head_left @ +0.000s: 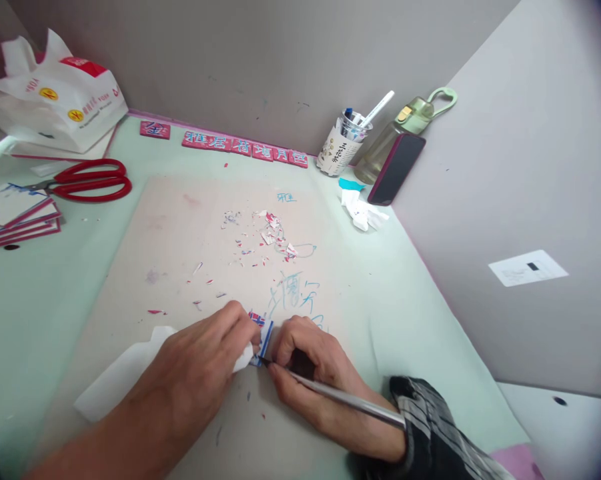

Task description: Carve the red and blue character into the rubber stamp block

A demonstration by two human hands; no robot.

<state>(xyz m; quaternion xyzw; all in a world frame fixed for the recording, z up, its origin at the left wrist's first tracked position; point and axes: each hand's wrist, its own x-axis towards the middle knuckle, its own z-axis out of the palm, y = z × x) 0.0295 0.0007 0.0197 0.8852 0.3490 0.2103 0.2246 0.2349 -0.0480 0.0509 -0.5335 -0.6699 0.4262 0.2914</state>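
Note:
A slim silver craft knife [351,399] lies in the closed grip of my right hand [325,377], held like a pen. Its dark tip touches the lower edge of a small white card piece with blue and red marks [267,335]. My left hand [200,363] is closed on a white tissue [130,373] and presses the card from the left. The fingers cover much of the card. Both hands rest over a grey-beige board [125,267]. Several red and white paper scraps [270,230] are scattered beyond them.
Red-handled scissors [93,180] and stacked cards [17,213] lie left, before a white plastic bag [60,100]. Red carved character tiles [245,147] line the back. A pen jar [339,150], green bottle [395,143], leaning phone [397,169] and crumpled tissue [363,210] are at right.

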